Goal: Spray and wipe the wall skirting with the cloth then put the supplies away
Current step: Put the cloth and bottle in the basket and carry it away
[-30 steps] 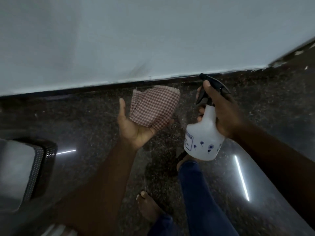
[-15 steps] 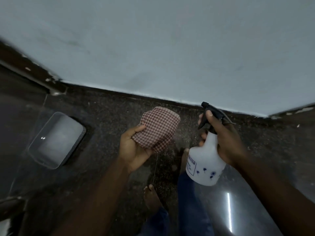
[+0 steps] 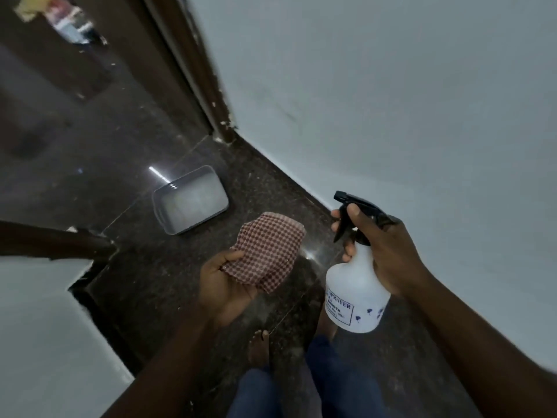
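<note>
My left hand (image 3: 224,280) holds a red-and-white checked cloth (image 3: 268,251), bunched over the palm at the frame's centre. My right hand (image 3: 382,248) grips the neck of a white spray bottle (image 3: 352,300) with a black trigger head, nozzle pointing left, fingers on the trigger. The dark skirting (image 3: 289,179) runs diagonally along the foot of the pale wall (image 3: 407,101), just beyond both hands. Both hands are held above the dark speckled floor, apart from the skirting.
A grey rectangular basket (image 3: 190,202) lies on the floor up-left of the cloth, near the skirting. A dark door frame (image 3: 193,67) rises at the wall's left end. Another pale wall corner (image 3: 39,321) stands at the left. My bare feet (image 3: 259,348) and blue trousers are below.
The view has swung left and up, so the basket and door frame now sit further into view. Both hands keep their hold on the cloth and the bottle, with little relative movement.
</note>
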